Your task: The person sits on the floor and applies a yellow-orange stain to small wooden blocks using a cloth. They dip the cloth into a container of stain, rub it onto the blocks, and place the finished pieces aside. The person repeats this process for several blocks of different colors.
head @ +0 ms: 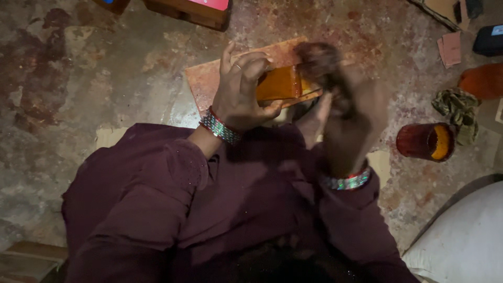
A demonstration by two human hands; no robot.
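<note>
My left hand (242,91) grips the left end of an orange-brown wooden block (279,84), with thumb under it and fingers curled over its top. The block sits above a flat reddish board (209,78) lying on the floor. My right hand (348,118) is blurred by motion and closed on a dark wad, perhaps a cloth or brush (317,60), which is pressed at the right end of the block. Both wrists wear sparkly bangles. My maroon-clothed lap fills the lower frame.
A red cup holding orange-yellow paste (425,141) stands on the stained floor to the right. Past it lie a crumpled patterned rag (458,107) and an orange object (483,81). A white sack (463,241) is at lower right, wooden boxes (191,10) at top.
</note>
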